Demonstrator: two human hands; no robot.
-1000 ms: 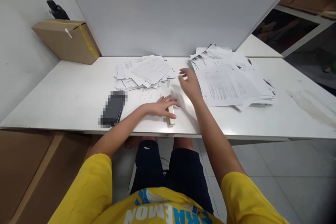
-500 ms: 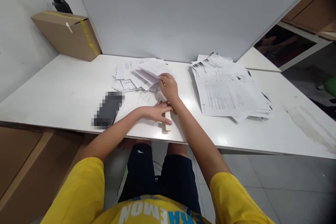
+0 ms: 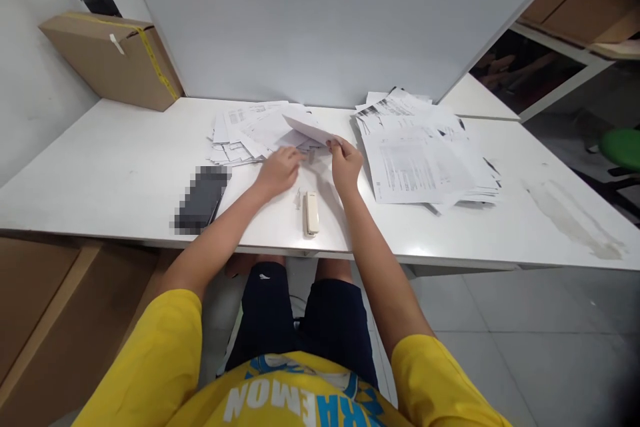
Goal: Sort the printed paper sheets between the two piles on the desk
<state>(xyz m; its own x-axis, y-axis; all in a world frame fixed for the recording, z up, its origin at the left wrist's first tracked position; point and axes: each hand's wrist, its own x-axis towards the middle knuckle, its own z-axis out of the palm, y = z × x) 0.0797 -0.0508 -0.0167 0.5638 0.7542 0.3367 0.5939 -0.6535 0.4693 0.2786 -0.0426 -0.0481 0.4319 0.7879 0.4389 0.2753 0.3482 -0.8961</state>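
Note:
My right hand pinches the near right corner of a paper sheet. That sheet is tilted up off the left paper pile. At the pile's front edge is my left hand, its fingers stretched toward the lifted sheet; I see nothing held in it. A cream stapler lies on the table in front of me, untouched, with small clear scraps beside it.
To the right lies a wider, messy paper pile. A dark pixelated device rests left of my left forearm. A cardboard box leans at the back left. The white table ends against a grey partition.
My right hand came from beside the right pile to the left pile, took a sheet and drew it up rightward. My left hand let go of the stapler and moved forward to the pile.

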